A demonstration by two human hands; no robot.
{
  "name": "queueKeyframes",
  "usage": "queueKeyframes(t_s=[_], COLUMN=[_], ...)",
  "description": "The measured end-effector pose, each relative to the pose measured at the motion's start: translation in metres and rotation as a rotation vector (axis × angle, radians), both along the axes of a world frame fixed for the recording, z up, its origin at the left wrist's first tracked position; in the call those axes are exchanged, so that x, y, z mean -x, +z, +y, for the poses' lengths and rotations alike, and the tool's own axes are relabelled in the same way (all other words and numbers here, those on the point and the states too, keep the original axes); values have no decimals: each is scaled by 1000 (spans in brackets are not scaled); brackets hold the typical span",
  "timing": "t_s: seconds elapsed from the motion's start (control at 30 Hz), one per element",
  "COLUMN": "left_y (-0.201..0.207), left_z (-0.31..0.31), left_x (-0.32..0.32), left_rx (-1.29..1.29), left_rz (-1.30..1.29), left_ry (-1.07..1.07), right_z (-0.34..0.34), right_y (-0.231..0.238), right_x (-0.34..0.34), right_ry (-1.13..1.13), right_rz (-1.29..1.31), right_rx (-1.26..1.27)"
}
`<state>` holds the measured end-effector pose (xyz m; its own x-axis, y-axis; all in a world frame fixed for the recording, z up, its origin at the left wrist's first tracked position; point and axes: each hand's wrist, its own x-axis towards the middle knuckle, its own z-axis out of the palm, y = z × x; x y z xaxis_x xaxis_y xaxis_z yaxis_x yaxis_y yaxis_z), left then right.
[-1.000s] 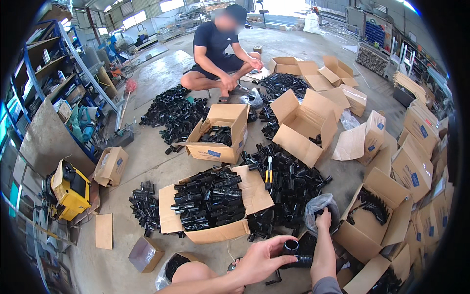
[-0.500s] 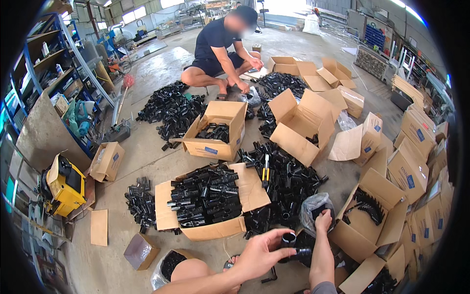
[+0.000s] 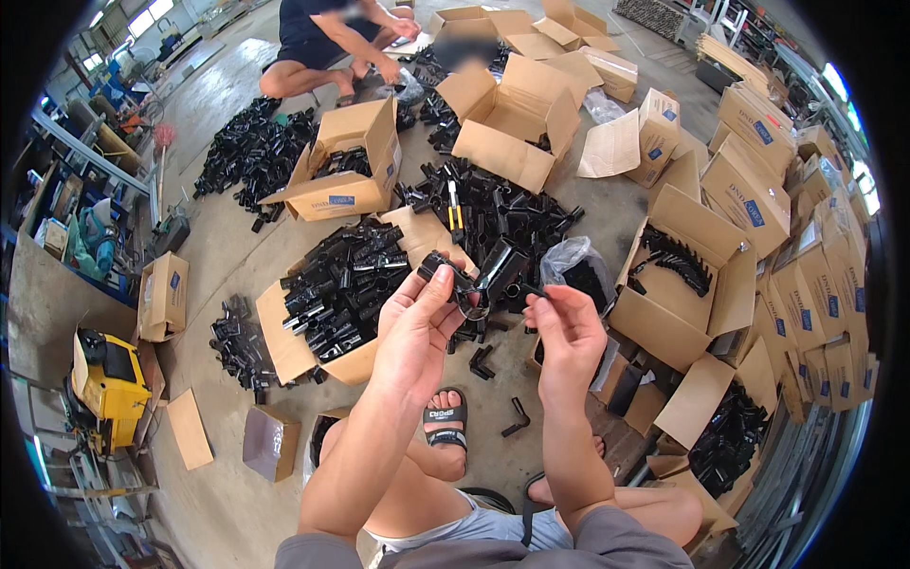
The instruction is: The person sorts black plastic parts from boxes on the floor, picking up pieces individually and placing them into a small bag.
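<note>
My left hand (image 3: 413,318) is closed round one arm of a glossy black angled pipe fitting (image 3: 500,268), holding it up in front of me with its wide open tube pointing up and right. Just right of it, my right hand (image 3: 569,339) pinches a small dark piece (image 3: 536,291), too small to name. Behind that hand stands a clear plastic bag (image 3: 567,256) of small black parts. Left of my hands, an open carton is heaped with black fittings (image 3: 336,284). A loose pile of fittings (image 3: 517,211) lies beyond, with a yellow-and-black utility knife (image 3: 455,213) on it.
Across the floor a co-worker (image 3: 327,38) sits by another fitting pile (image 3: 248,152). An open carton (image 3: 668,308) with black parts stands at my right, beside stacked cartons (image 3: 749,194). A yellow machine (image 3: 109,389) is at far left. Single fittings (image 3: 517,415) lie near my feet.
The view has tilted down. My right hand has come out of the plastic bag with a small dark piece. My left hand has raised the fitting, and both hands are now close together.
</note>
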<state>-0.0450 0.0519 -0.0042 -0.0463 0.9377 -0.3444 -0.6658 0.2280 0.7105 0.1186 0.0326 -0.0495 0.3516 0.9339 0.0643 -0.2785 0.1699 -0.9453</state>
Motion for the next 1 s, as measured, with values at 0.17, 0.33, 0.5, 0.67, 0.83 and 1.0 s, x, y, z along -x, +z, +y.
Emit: queueKeyframes(t_s=[0.17,0.33,0.5,0.67,0.83,1.0], left_y=[2,6,7,15,15,8], left_z=[-5,-11,-19,-26,-30,-34], left_x=[-6,-10,-18,-23,-26,-32], left_rx=[-55,-65,-154,-218,-269,-352], left_rz=[-71,-74,8,59,57,73], left_ry=[-49,-68,-23,-28,-8,-7], right_z=[-13,-14,-16,-18,-24,-26], right_y=[16,19,15,9,2,-6], right_x=[12,14,12,7,9,21], right_ry=[64,29,0,69,99,-2], right_rz=[-44,-16,128,363,613,588], right_rx=[-75,-122,-78,-36,-31,-130])
